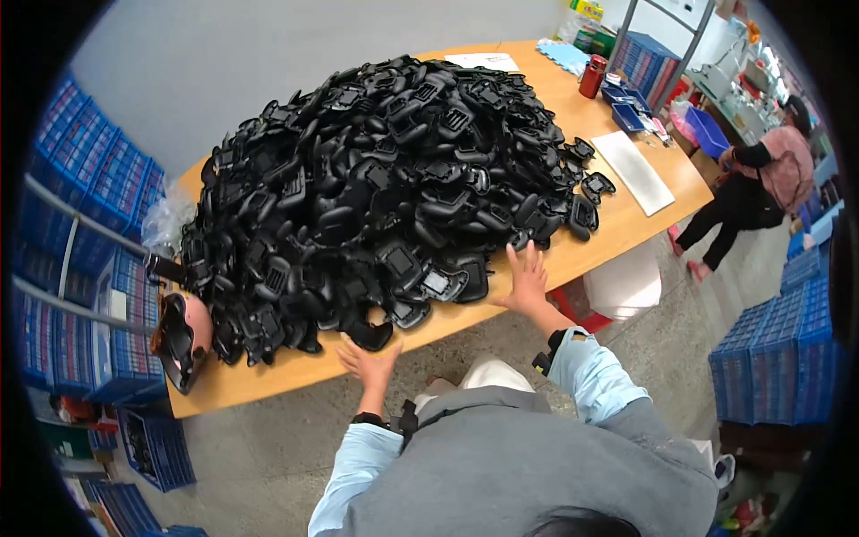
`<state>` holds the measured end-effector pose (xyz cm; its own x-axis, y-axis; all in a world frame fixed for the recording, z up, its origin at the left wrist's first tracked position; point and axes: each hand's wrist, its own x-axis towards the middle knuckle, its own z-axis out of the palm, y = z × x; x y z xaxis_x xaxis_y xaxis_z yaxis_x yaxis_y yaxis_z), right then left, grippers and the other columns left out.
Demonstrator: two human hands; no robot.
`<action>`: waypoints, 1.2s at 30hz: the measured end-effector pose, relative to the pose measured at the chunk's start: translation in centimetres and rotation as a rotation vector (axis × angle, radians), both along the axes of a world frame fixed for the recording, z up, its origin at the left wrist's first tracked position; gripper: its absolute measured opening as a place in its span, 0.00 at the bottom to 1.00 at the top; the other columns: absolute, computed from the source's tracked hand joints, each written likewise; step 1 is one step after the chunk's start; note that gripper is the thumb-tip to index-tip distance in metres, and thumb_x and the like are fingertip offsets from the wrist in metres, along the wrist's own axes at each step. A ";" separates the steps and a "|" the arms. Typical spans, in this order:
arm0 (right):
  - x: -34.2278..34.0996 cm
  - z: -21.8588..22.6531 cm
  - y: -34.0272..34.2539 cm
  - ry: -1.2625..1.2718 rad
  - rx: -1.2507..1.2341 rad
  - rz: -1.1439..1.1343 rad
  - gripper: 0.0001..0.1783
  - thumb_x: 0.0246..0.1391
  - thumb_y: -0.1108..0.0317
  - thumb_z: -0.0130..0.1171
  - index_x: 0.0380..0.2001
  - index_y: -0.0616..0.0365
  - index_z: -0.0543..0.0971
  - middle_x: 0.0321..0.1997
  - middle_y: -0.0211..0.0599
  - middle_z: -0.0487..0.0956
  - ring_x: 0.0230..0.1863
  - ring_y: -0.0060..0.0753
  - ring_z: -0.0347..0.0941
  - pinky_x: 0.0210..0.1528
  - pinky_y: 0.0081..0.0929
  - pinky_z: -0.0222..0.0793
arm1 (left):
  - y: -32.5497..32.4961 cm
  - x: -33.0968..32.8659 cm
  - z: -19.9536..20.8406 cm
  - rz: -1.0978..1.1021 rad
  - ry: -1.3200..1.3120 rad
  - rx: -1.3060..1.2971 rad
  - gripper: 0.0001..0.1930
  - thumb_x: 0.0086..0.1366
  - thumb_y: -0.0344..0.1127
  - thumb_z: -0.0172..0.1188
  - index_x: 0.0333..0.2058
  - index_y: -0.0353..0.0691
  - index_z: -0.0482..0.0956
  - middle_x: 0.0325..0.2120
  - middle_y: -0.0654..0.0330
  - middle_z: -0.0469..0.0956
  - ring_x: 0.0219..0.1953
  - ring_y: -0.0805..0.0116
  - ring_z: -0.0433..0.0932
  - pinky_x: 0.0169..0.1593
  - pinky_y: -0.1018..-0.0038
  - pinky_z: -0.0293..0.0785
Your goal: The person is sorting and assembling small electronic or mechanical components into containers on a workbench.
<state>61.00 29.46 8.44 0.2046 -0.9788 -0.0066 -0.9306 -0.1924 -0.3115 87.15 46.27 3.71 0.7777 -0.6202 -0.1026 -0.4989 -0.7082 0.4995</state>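
Note:
A big heap of black plastic game controller shells (358, 188) covers most of the wooden table (573, 259). My left hand (367, 360) is at the table's front edge with fingers spread, just below a curved black shell (369, 336) at the heap's near rim. Further right, my right hand (528, 282) is raised over the front edge. Its fingers stretch apart, their tips beside the shells at the heap's right front; whether they touch is unclear. Neither hand holds anything that I can see.
A pink helmet (190, 340) sits on the table's left end. A white board (633, 173), red bottle (592, 77) and blue trays (628, 116) lie at the right. A white-topped stool (624, 285) stands under the right side. Blue crates (778, 358) flank me; another person (769, 174) stands beyond.

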 end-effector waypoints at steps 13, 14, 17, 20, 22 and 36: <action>4.3 -3.2 -6.0 0.048 -0.032 0.345 0.53 0.13 0.48 0.62 0.51 0.37 0.50 0.56 0.49 0.37 0.54 0.56 0.38 0.41 0.45 0.52 | -7.9 1.2 0.0 0.056 -0.029 0.061 0.60 0.23 0.53 0.66 0.52 0.43 0.32 0.50 0.40 0.30 0.52 0.43 0.38 0.52 0.58 0.41; 4.1 -3.3 -6.4 0.011 -0.034 0.374 0.53 0.13 0.48 0.62 0.51 0.37 0.50 0.56 0.49 0.37 0.54 0.55 0.37 0.42 0.44 0.52 | -8.4 0.9 -0.1 0.073 -0.068 0.067 0.61 0.23 0.53 0.66 0.52 0.43 0.32 0.50 0.39 0.30 0.52 0.43 0.38 0.52 0.58 0.41; 4.1 -3.5 -7.4 -0.029 0.023 0.443 0.53 0.16 0.46 0.62 0.51 0.37 0.49 0.55 0.51 0.36 0.55 0.57 0.35 0.44 0.42 0.54 | -9.7 1.3 -0.6 0.114 -0.138 0.103 0.62 0.23 0.53 0.65 0.51 0.41 0.31 0.50 0.38 0.30 0.52 0.44 0.39 0.52 0.59 0.43; 3.8 -3.6 -8.6 -0.065 0.048 0.535 0.50 0.17 0.46 0.61 0.50 0.40 0.52 0.55 0.52 0.38 0.53 0.62 0.35 0.47 0.46 0.50 | -11.1 1.4 -0.4 0.159 -0.149 0.152 0.61 0.24 0.54 0.65 0.51 0.40 0.30 0.50 0.39 0.29 0.52 0.45 0.39 0.52 0.60 0.42; 4.0 -3.4 -9.2 -0.053 0.078 0.556 0.50 0.17 0.47 0.61 0.50 0.39 0.51 0.55 0.51 0.37 0.53 0.63 0.35 0.47 0.46 0.50 | -11.1 1.6 -0.7 0.144 -0.150 0.143 0.61 0.25 0.54 0.64 0.51 0.40 0.30 0.50 0.39 0.29 0.52 0.45 0.38 0.52 0.60 0.42; 5.4 -3.7 -12.2 -0.043 0.189 0.643 0.50 0.21 0.62 0.61 0.51 0.36 0.46 0.57 0.43 0.35 0.53 0.67 0.34 0.49 0.42 0.53 | -13.1 2.9 -1.1 0.285 -0.041 0.256 0.62 0.24 0.53 0.66 0.51 0.47 0.27 0.50 0.39 0.27 0.51 0.39 0.41 0.51 0.58 0.44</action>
